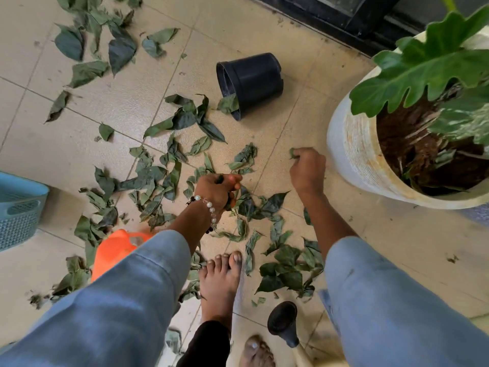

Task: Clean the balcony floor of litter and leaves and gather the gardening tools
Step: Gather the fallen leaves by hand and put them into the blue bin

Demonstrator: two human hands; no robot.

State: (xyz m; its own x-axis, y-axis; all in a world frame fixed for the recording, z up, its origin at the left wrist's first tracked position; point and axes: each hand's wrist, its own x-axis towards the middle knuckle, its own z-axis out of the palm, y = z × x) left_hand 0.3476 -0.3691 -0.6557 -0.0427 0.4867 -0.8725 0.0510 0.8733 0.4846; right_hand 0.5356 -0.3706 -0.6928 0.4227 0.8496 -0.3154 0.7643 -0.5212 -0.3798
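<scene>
Wilted green leaves (pixel 156 181) lie scattered over the beige floor tiles (pixel 264 133), thickest around my feet. My left hand (pixel 218 190), with a bead bracelet on the wrist, is down among them and grips a bunch of leaves. Further right, my right hand (pixel 307 169) is curled round a small leaf (pixel 292 152) just above the floor. A black plastic pot (pixel 251 82) lies on its side beyond my hands, with a leaf at its mouth.
A large white planter (pixel 357 154) with soil and a broad-leafed plant stands at the right. A blue basket (pixel 18 207) sits at the left edge, an orange plastic object (pixel 113 250) by my left arm. A black watering-can rose (pixel 283 321) is near my feet. A dark door frame (pixel 344 14) runs along the top.
</scene>
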